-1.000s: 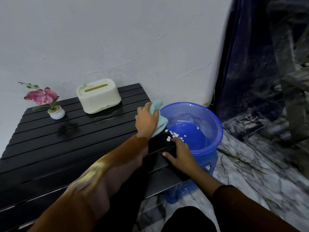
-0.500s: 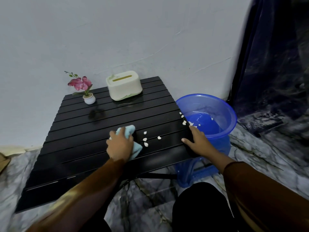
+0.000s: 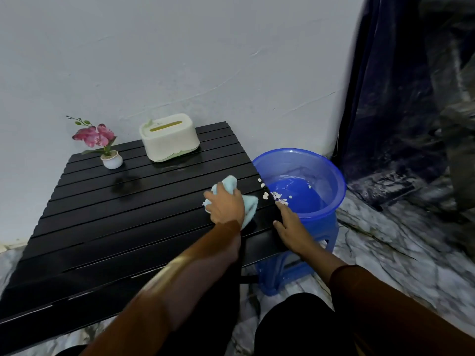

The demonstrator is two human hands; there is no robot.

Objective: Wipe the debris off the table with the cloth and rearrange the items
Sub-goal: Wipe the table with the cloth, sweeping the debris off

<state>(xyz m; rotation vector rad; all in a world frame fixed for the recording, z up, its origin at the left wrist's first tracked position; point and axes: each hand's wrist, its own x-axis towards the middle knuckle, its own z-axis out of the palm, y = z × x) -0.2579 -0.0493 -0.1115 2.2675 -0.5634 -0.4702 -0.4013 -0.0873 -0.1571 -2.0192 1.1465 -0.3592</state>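
My left hand [image 3: 226,207] is closed on a light blue cloth [image 3: 250,208] pressed onto the black slatted table [image 3: 115,219], near its right edge. Small white debris bits [image 3: 266,195] lie at that edge, and more white bits [image 3: 282,200] sit inside the blue basin [image 3: 331,181] just beside it. My right hand [image 3: 291,228] lies flat with fingers spread on the table's right front corner, holding nothing. At the back of the table stand a cream tissue box [image 3: 169,137] and a pink flower in a small white pot [image 3: 111,160].
The blue basin rests on a blue plastic stool [image 3: 321,237] against the table's right side. A white wall runs behind the table. A dark blue curtain [image 3: 385,98] hangs at the right. The floor is marble tile [image 3: 385,247].
My left hand has swept the cloth to the right, from mid-table to the right edge, pushing the white bits toward and into the basin. My right hand has stayed at the corner.
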